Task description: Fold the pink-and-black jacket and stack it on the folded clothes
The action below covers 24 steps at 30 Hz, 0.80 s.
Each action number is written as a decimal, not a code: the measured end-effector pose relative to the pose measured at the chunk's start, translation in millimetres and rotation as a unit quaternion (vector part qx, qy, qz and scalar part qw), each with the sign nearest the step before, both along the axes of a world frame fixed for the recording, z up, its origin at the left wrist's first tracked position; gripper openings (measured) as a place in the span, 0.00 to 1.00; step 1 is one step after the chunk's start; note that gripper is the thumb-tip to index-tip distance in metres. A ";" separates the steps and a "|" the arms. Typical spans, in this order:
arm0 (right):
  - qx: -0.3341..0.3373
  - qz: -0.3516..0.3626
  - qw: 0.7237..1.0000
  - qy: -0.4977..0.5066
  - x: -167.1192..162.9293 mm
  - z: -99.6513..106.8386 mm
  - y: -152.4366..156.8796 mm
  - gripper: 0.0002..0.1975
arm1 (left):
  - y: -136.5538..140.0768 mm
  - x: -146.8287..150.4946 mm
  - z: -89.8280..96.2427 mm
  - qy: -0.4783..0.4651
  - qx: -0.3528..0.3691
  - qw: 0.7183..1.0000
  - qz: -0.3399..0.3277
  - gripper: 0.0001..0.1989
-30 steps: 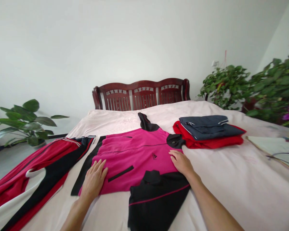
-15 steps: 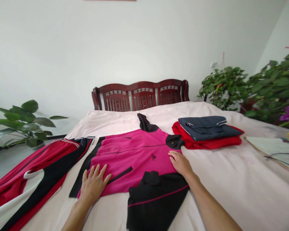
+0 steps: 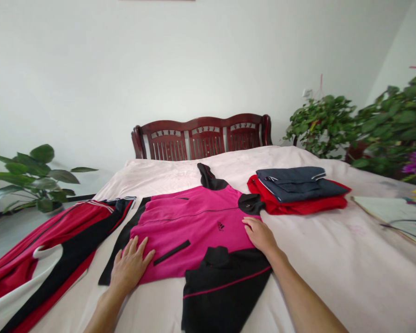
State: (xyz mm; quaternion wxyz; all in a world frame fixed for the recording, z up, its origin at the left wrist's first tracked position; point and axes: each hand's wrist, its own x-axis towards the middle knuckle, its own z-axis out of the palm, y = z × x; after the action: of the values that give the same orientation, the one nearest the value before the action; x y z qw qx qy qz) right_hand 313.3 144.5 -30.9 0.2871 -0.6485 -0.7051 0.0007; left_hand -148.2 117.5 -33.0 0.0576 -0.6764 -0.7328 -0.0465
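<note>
A pink jacket (image 3: 197, 222) with black collar, hem and sleeves lies spread on the bed, its collar to the right and its black hem to the left. The near black sleeve (image 3: 225, 291) is folded toward me; the far one points to the headboard. My left hand (image 3: 130, 263) rests flat on the jacket's lower near corner by the hem, fingers spread. At the shoulder below the collar, my right hand (image 3: 260, 233) lies on the pink cloth with its fingers stretched out. Neither hand grips the cloth visibly.
Red, black and white track trousers (image 3: 65, 249) lie on the left. A folded navy garment (image 3: 294, 185) tops a folded red one (image 3: 308, 206) at right. Beyond are a notebook (image 3: 384, 215) with a cable, a wooden headboard (image 3: 204, 138) and potted plants (image 3: 322, 122).
My left hand has slid slightly left toward the hem, uncovering more of the black pocket strip. My right hand and the jacket look nearly the same.
</note>
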 end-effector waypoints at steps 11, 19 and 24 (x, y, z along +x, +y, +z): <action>-0.006 -0.005 1.000 0.007 0.0 0.8 -0.5 0.17 | 6.2 -26.1 -0.7 -0.087 0.029 0.993 0.076 0.31; -0.011 -0.006 1.000 0.014 -0.5 2.3 -0.9 0.17 | 8.3 -53.9 0.6 -0.193 0.053 0.975 0.094 0.25; -0.014 -0.003 1.000 0.014 -0.1 1.8 -0.3 0.18 | 5.5 -62.8 5.9 -0.215 0.073 0.966 0.127 0.26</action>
State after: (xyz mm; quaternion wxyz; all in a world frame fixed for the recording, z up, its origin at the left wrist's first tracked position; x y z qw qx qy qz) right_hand 313.2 144.3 -29.1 0.2879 -0.6547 -0.6987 0.0183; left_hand -211.0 123.0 -27.1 -0.0463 -0.5461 -0.8024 -0.2363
